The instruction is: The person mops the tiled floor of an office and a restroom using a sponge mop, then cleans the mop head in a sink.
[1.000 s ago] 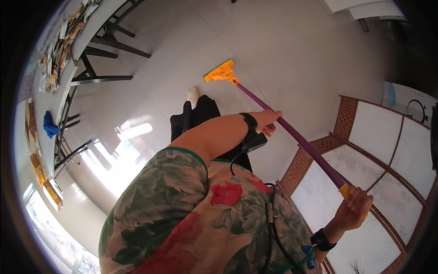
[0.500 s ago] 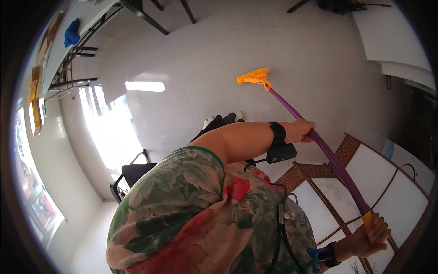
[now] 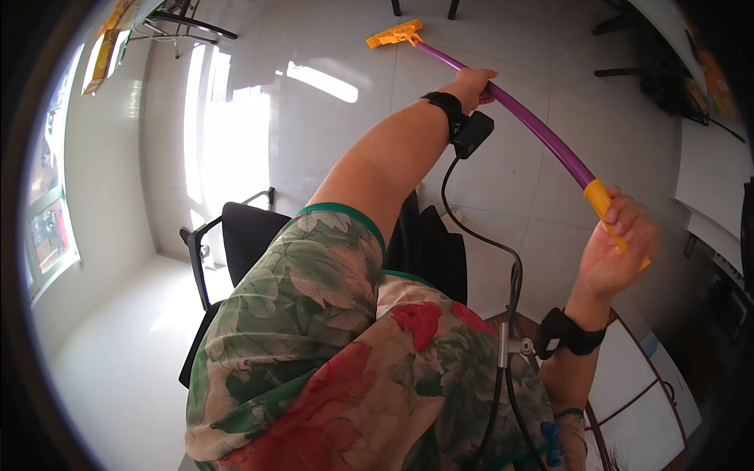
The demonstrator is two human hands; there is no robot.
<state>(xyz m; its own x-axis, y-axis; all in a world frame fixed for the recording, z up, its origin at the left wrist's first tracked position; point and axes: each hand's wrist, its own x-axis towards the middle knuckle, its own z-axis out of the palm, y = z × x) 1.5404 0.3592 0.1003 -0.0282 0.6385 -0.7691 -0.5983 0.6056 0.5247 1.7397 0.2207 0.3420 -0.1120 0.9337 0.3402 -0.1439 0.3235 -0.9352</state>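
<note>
Two hands on one mop (image 3: 542,132). R hand (image 3: 624,243) clenched round the yellow grip (image 3: 598,196) at the near end; L hand (image 3: 473,86) grasping the purple pole (image 3: 510,102) further along, closer to the mop head (image 3: 395,34). L wrist: black band (image 3: 445,107) w/ small black box (image 3: 473,135); black cable (image 3: 446,192) runs from box down over floral shirt (image 3: 330,290). R wrist: 2nd black band (image 3: 577,334). Pole slants up-L past L hand to the mop head, yellow, out on pale tiled floor (image 3: 550,204); can't tell if its whole edge touches. Bright light patch (image 3: 228,141) on floor, L. Black chair (image 3: 251,239) L of person. Window (image 3: 51,228) far L; white panelled screen (image 3: 628,400) lower R.
</note>
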